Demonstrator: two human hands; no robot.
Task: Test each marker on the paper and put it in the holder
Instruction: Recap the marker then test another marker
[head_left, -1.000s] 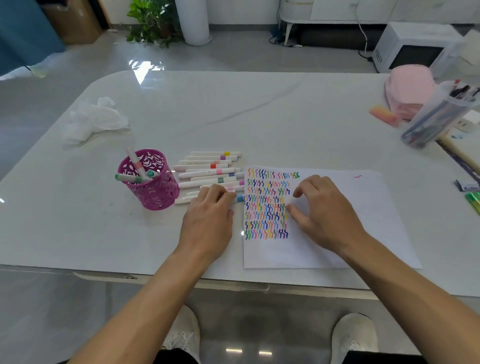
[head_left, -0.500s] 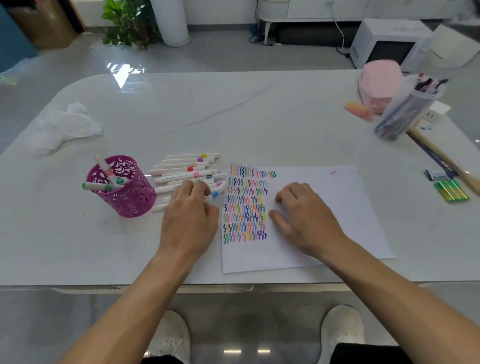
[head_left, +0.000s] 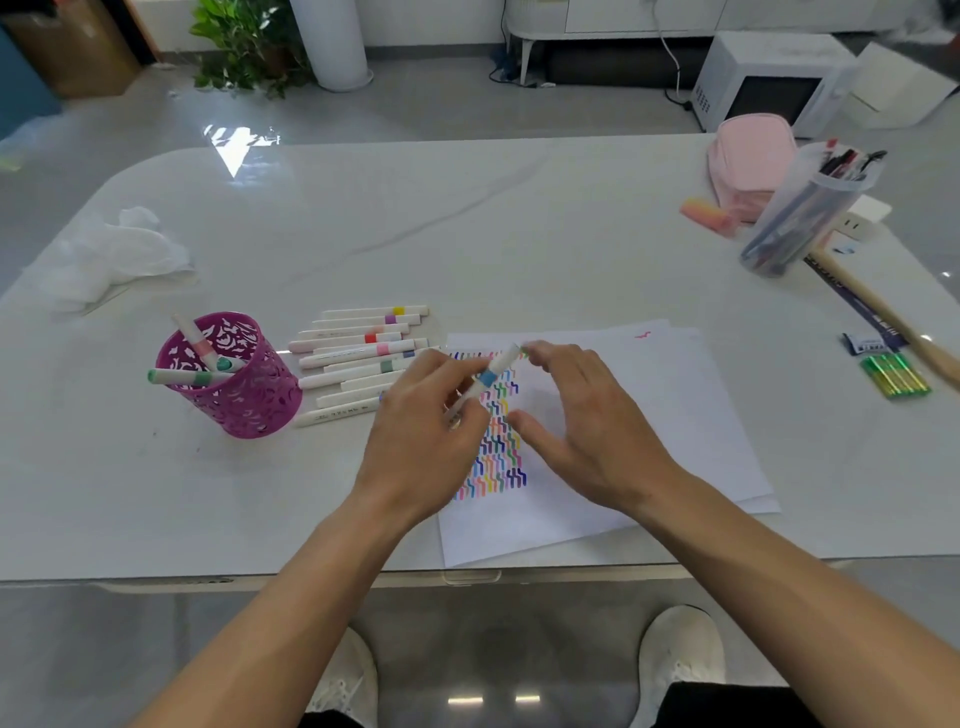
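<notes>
The marker (head_left: 488, 376), white with a blue band, is up off the table, above the left part of the paper (head_left: 649, 415) and its rows of coloured squiggles. Its long axis runs on a slant: the near end is buried in the left hand (head_left: 421, 436) and the far end points up and to the right. The left fingers (head_left: 441, 366) curl round the lower barrel, with the thumb pressing it from the near side. The right hand (head_left: 587, 431) hovers just beside it, fingers loosely spread and thumb held wide. Its fingertips (head_left: 532, 352) sit right at the marker's far end, though it's hard to say if they touch. To the left lies a row of markers (head_left: 358, 353), and beyond it stands the purple holder (head_left: 234, 384) with a few markers inside.
</notes>
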